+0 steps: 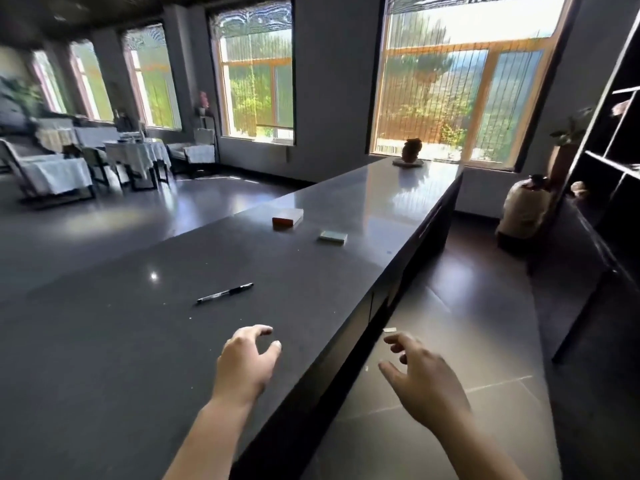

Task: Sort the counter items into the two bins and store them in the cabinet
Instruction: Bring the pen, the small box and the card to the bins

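Note:
A long dark counter (138,341) stretches away from me. On it lie a black pen (225,293) in the middle, an orange and white box (287,218) farther back, and a small pale green box (332,236) to its right. My left hand (247,362) hovers over the counter near its right edge, below the pen, fingers curled apart and holding nothing. My right hand (419,375) hangs beyond the counter's edge over the floor, fingers spread and empty. No bins are in view.
A brown vase (411,150) on a plate stands at the counter's far end by the window. Dark shelving (616,161) rises at the right, with a low cabinet front (398,296) under the counter. A person crouches at the back right (524,209). Tables and chairs (135,157) fill the room's left.

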Tool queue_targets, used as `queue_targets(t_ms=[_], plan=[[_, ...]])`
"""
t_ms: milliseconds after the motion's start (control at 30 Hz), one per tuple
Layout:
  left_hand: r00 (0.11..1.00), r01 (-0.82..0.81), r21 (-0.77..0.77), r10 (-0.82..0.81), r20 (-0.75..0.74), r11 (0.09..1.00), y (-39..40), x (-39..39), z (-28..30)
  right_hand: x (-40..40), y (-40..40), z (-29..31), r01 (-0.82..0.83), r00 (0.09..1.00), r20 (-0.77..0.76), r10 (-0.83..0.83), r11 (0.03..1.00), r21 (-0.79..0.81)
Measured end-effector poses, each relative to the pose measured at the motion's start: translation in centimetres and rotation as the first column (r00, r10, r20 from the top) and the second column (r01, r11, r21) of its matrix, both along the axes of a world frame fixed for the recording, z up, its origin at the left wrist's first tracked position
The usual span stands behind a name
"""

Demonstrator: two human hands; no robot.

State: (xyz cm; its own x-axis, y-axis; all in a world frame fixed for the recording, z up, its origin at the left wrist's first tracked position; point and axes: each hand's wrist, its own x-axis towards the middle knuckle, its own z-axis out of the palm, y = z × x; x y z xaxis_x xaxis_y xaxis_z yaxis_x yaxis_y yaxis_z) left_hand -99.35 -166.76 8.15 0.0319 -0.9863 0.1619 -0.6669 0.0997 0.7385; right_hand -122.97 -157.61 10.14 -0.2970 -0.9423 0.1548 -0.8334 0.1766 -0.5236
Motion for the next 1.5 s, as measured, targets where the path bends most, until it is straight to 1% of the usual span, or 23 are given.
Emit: queue_targets(t_ms=[100,233,333,400,467,500,600,700,733,800,867,967,1033,1067,1133,1233,1300,1367,1433,1500], plan=[[0.993,-0.114,-0.003,0.114,-0.031,0.993,-6.2,0.1,-1.0,-1.0,-5.9,-0.9,-0.053,0.998,-0.028,0.053,0.999,0.011],[0.969,-0.225,0.015,0.225,-0.103,0.974,-13.9,0.9,-1.7,-1.8,-14.4,-0.6,-0.199,0.977,-0.063,0.205,0.976,0.088],[0.941,-0.317,-0.03,0.311,-0.136,0.948,-18.8,1.6,-2.2,-2.1,-20.8,0.0,-0.213,0.973,-0.079,0.215,0.977,0.034],[0.918,-0.371,0.025,0.371,-0.141,0.928,-21.7,2.1,-3.0,-2.1,-24.3,-0.2,-0.226,0.973,-0.041,0.227,0.974,0.015],[0.903,-0.418,0.139,0.428,-0.048,0.898,-23.4,2.5,-4.2,-2.4,-26.7,-1.0,-0.262,0.964,-0.015,0.264,0.963,0.057],[0.896,-0.441,0.163,0.444,0.016,0.883,-24.2,2.7,-5.1,-2.6,-27.8,-1.4,-0.278,0.96,-0.009,0.279,0.958,0.077],[0.871,-0.488,0.162,0.467,0.151,0.858,-26.6,3.1,-7.4,-3.8,-32.4,-2.3,-0.298,0.954,0.003,0.3,0.949,0.099],[0.851,-0.519,0.202,0.478,0.218,0.831,-28.5,2.2,-9.0,-5.2,-38.4,-2.7,-0.325,0.946,0.045,0.322,0.94,0.1],[0.837,-0.54,0.183,0.5,0.224,0.822,-29.0,1.8,-9.5,-5.6,-40.3,-2.7,-0.332,0.942,0.067,0.327,0.94,0.081],[0.793,-0.603,0.136,0.572,0.208,0.786,-30.1,1.4,-10.2,-6.6,-44.5,-2.5,-0.336,0.938,0.106,0.331,0.941,0.032],[0.724,-0.687,0.156,0.652,0.224,0.71,-31.2,0.8,-10.2,-8.3,-49.0,-2.1,-0.319,0.94,0.124,0.316,0.948,0.005],[0.6,-0.798,0.157,0.746,0.288,0.582,-34.0,-1.5,-9.5,-11.9,-55.3,-1.9,-0.251,0.959,0.133,0.249,0.968,-0.004],[0.545,-0.835,0.123,0.78,0.307,0.536,-36.4,-3.5,-9.0,-13.8,-58.8,-2.5,-0.226,0.967,0.128,0.222,0.974,0.019],[0.537,-0.84,0.107,0.786,0.307,0.532,-37.7,-4.6,-8.7,-14.4,-60.3,-3.1,-0.236,0.969,0.092,0.23,0.97,0.052],[0.554,-0.828,0.07,0.792,0.259,0.556,-40.2,-6.8,-8.3,-15.1,-62.7,-4.3,-0.286,0.957,-0.001,0.289,0.948,0.137],[0.633,-0.772,0.039,0.763,0.129,0.634,-44.1,-10.3,-7.1,-15.7,-65.6,-5.9,-0.338,0.928,-0.078,0.365,0.91,0.24],[0.689,-0.725,0.021,0.725,0.006,0.688,-46.6,-12.3,-6.1,-15.8,-67.1,-6.9,-0.366,0.911,-0.095,0.401,0.894,0.259],[0.717,-0.697,-0.001,0.695,-0.055,0.718,-48.7,-13.9,-5.5,-15.5,-68.4,-7.8,-0.397,0.9,-0.086,0.427,0.886,0.24],[0.73,-0.683,-0.012,0.681,-0.064,0.731,-50.4,-14.7,-5.3,-15.3,-69.6,-8.6,-0.426,0.891,-0.063,0.449,0.877,0.223],[0.731,-0.683,-0.027,0.682,-0.029,0.73,-51.7,-15.0,-5.3,-15.3,-70.8,-9.1,-0.466,0.872,-0.045,0.488,0.854,0.233]])
